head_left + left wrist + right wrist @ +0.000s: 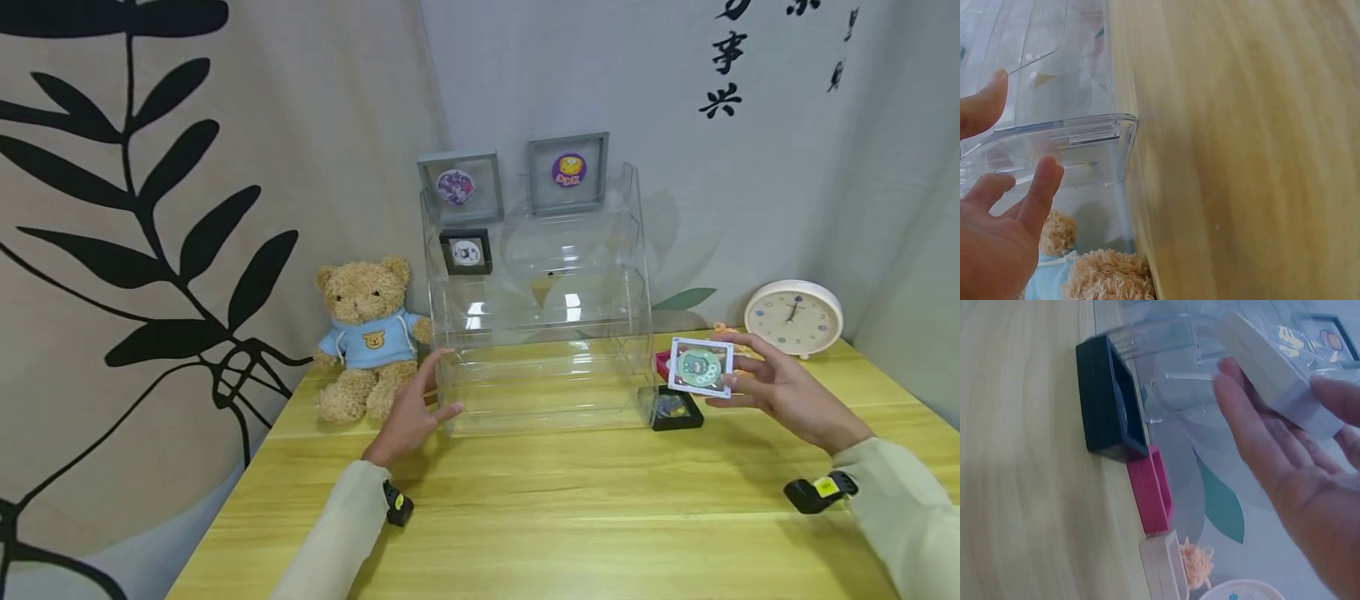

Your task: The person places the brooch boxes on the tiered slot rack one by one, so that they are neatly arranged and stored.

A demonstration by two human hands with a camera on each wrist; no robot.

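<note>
My left hand (407, 423) is at the lower left side of a clear acrylic tiered stand (546, 421). In the left wrist view its thumb is on one side of the stand's side panel (1079, 132) and its extended fingers on the other, fingertips close to the plastic. To the right of the stand, my right hand (791, 390) pinches a small white display frame (700, 367) between thumb and fingers. That frame has a round green badge inside and is held up, tilted, over the other frames. Only its white side and back (1279, 372) show in the right wrist view.
Two grey frames, one with a purple-white badge (459, 187) and one with a yellow-purple badge (569, 171), plus a small black frame (466, 252), are on the stand. A teddy bear (367, 337) sits left. A black frame (677, 410), pink frame (1150, 490), pale frame (1165, 567) and clock (795, 318) are right.
</note>
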